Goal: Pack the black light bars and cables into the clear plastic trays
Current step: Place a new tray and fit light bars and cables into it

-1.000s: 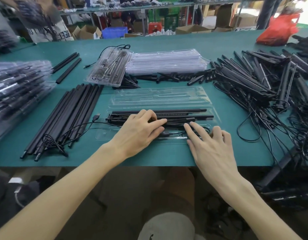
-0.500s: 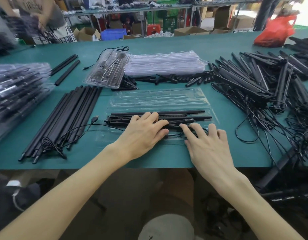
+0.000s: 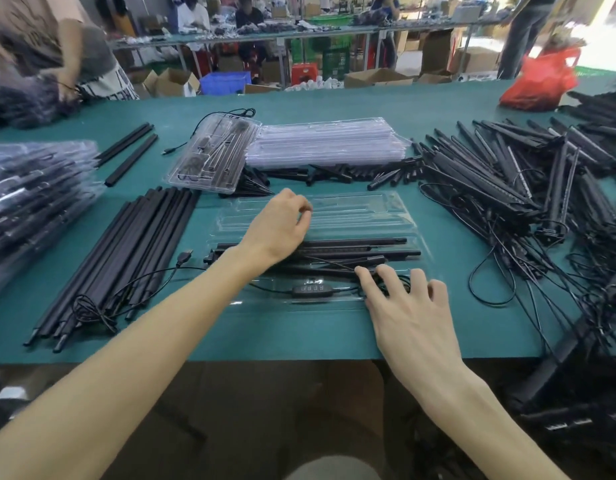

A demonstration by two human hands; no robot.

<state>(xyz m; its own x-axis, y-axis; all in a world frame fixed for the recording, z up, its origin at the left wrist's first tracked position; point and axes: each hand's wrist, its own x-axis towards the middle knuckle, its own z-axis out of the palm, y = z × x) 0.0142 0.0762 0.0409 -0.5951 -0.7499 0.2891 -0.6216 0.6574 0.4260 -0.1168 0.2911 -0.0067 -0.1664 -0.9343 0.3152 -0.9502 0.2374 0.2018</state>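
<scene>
Light bars are lying in the near half of the open clear plastic tray on the green tabletop, inline controller just in front. Right hand is pressing on the coiled cable — grip wide, fingers spread. Left hand is hovering over the far half, fingers curled — cannot tell whether its grip is pinching plastic.
</scene>
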